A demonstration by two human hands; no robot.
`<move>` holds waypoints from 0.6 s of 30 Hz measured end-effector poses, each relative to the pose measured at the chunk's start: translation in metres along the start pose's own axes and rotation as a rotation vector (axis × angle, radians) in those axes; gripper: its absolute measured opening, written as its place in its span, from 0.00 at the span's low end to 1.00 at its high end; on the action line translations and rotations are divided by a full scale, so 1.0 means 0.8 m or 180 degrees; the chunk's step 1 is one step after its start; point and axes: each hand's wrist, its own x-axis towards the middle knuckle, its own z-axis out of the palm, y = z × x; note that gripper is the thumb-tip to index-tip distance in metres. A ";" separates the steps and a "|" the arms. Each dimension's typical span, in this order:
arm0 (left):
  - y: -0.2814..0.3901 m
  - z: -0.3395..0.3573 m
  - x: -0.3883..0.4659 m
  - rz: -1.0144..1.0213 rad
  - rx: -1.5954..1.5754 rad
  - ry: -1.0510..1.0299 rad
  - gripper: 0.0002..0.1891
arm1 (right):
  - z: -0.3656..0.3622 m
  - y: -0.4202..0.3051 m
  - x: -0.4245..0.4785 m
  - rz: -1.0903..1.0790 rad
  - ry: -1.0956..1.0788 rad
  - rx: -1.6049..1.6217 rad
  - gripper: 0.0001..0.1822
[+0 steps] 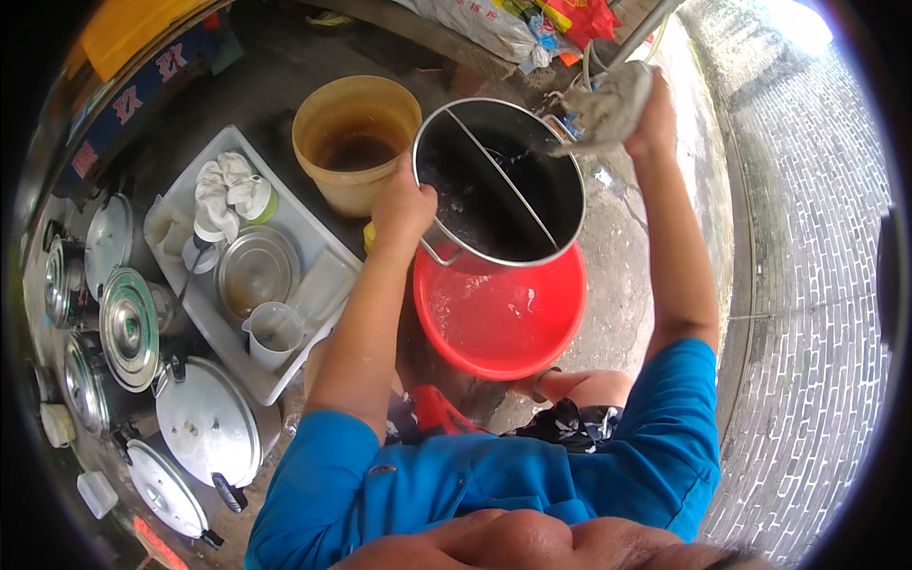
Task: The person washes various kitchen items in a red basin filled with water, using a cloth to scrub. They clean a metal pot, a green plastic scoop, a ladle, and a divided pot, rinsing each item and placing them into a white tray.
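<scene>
A round metal pot (578, 206) with a thin divider across its middle is held over a red plastic basin (427, 313) with liquid in it. My left hand (405, 206) grips the pot's rim at its left side. My right hand (654, 117) is raised to the right of the pot and holds a wet, greyish cloth (609, 107), whose lower end hangs by the pot's far right rim. The inside of the pot looks dark and wet. One wire handle (443, 255) shows at the pot's near left side.
Left of the pot stands a yellowish plastic bucket (324, 174) with brown residue. A pale plastic tub (214, 324) holds cloths, a metal lid (258, 271) and a measuring jug (274, 335). Several lidded pots (206, 420) stand at far left. Sacks (470, 25) lie beyond; a brick-patterned surface (805, 285) is at right.
</scene>
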 end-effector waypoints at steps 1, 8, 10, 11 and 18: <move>0.000 -0.002 0.001 -0.0068 0.0039 0.0042 0.28 | -0.018 -0.012 -0.026 0.0161 -0.0232 0.0122 0.26; 0.006 -0.012 -0.005 -0.0115 -0.0087 0.0004 0.22 | -0.144 0.107 -0.202 0.1491 0.0514 0.0149 0.32; 0.008 -0.013 -0.006 -0.0143 -0.0102 -0.0116 0.23 | -0.173 0.178 -0.228 0.2092 0.0526 0.0005 0.33; 0.008 -0.012 -0.005 -0.0174 -0.0023 -0.0109 0.24 | -0.185 0.216 -0.233 0.2415 0.0767 -0.0108 0.32; 0.005 -0.004 0.000 -0.0189 0.0126 -0.0037 0.27 | -0.207 0.482 -0.262 0.0268 -0.2573 -0.4862 0.17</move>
